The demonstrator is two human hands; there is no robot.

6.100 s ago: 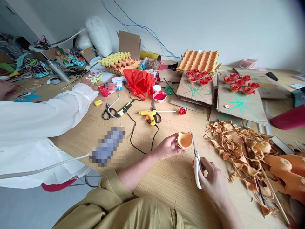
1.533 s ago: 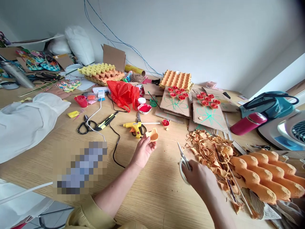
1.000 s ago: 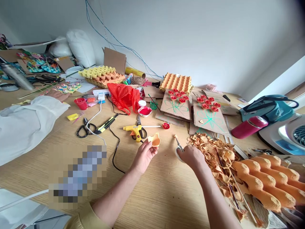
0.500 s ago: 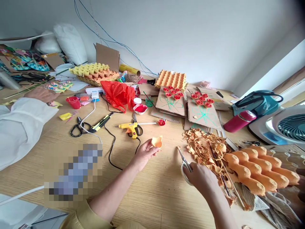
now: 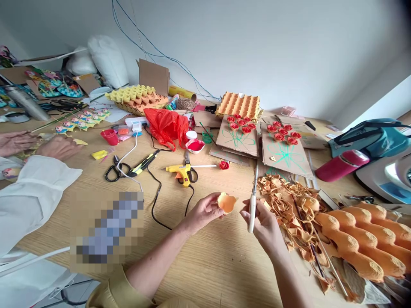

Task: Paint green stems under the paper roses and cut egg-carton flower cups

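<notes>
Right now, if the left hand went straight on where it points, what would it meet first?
The orange cup in the left hand would likely touch the scissors in the right hand first, though depth is unclear.

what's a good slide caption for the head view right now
Left hand holds an orange cup, right hand holds scissors beside a scrap heap.

No text, number or brand is legible. The small marking on the yellow, pistol-shaped plastic glue gun (image 5: 182,172) is unreadable (its characters are too small to resolve).
</notes>
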